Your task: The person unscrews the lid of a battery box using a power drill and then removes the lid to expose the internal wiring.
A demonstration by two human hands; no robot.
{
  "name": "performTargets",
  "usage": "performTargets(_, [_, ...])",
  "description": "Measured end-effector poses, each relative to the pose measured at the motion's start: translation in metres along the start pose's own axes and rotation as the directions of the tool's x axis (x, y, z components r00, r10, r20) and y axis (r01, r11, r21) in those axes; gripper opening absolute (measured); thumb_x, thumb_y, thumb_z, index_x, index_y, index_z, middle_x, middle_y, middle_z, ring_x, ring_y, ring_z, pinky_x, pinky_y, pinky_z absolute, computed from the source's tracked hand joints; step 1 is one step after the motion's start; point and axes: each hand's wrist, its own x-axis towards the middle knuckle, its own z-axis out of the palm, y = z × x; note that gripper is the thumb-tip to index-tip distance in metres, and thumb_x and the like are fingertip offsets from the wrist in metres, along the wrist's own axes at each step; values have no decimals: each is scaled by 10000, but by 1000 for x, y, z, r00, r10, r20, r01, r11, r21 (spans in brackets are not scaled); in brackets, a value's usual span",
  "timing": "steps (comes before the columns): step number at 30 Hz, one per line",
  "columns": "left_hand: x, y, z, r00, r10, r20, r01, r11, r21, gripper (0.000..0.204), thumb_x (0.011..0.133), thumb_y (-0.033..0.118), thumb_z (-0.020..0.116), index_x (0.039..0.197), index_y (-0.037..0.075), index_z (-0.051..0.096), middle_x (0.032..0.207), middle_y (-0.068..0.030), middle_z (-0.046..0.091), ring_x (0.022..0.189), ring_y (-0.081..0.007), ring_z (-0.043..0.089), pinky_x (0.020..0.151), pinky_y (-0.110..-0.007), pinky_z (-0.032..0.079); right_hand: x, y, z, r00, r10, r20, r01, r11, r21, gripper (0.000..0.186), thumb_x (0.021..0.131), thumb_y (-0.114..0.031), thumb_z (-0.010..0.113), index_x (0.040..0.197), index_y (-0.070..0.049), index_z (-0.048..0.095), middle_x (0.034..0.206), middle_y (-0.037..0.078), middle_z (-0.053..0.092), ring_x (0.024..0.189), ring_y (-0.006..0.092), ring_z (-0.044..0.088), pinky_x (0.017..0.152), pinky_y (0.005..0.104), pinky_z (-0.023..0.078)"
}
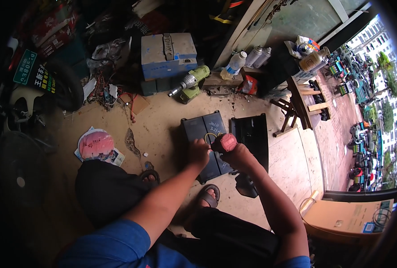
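The right hand (pixel 237 156) wrapped its fingers round a round-backed red power tool (pixel 228 142) above a flat-faced dark box (pixel 203 126) on the floor (pixel 162 123); the left hand (pixel 199 153) curled inward, its hold unclear.

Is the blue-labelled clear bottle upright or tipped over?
Upright: the bottle stands with its white cap uppermost.

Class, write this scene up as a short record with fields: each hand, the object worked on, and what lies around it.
Left hand: over the dark box, near a yellow wire
Right hand: holds a red tool
Right of box: black shell
Beyond box: green drill, on the floor
Far left: pink disc
Unclear: the left hand's grip
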Motion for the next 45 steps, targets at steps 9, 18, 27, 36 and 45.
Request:
performTargets(9, [3,6,-1,998,54,-37,-55,998,-24,124,712,30,752,761,124,689,865,-117,619,901,-362,596,783,-468,502,-3,9,-6,993,97,68,-97,995,-5,340,810,-198,789,1099,-43,702,926,138,748,849,230,723,780,367,564])
performTargets(18, [-11,21,1,996,91,7,-91,995,-31,138,788,137,746,717,78,643,874,-141,622,931,-369,606,790,-480,513,-19,34,-40,987,115,-108,-64,917,394,335,812,-225,816,1050,-13,713,828,74,715,786,168,660,764,341,553])
performTargets(27, [-53,60,26,931,-155,330,239,943,-231,97,866,112,633,892,67,715,870,-202,718,837,-400,707,744,-475,565,-27,71,-24,962,222,-158,-174,947,269,316,837,-245,761,1065,-34,706,892,166,724,841,286,703,808,374,549])
performTargets(36, [-48,36,51,912,-368,184,409,763,-500,101,826,36,594,869,48,685,808,-213,694,785,-393,713,643,-428,543,-22,50,-26,966,243,-86,-223,955,196,392,848,-175,719,1231,-98,686,1088,152,721,987,295,697,894,360,536])
performTargets(45, [-20,43,54,864,-465,191,485,671,-561,90,870,102,645,897,38,701,811,-209,712,778,-379,724,670,-421,554,-22,81,-22,965,241,-104,-197,928,316,373,836,-194,739,1186,-75,694,1041,155,723,940,274,693,875,354,539])
